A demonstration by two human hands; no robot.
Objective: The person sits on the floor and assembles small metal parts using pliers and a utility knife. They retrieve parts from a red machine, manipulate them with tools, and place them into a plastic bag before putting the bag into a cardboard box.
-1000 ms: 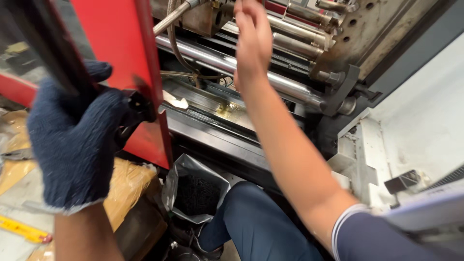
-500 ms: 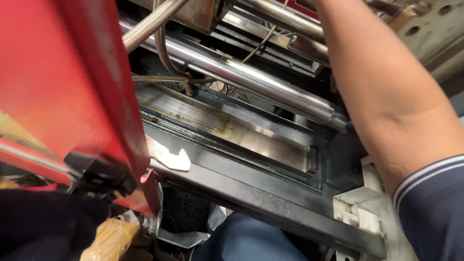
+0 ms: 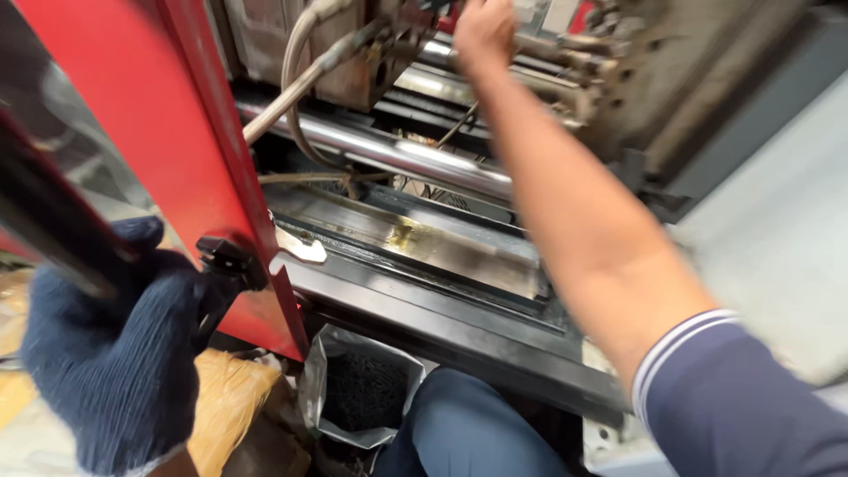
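Gripping the black handle [image 3: 231, 259], the gloved left hand [image 3: 119, 353] sits beneath it.

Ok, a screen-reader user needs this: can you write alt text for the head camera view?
A person reaches a bare right hand deep into an open machine, up among hoses and fittings above a shiny steel bar. Their left hand, in a dark blue knit glove, grips the black handle of the red guard door. A bag of dark granules sits below.
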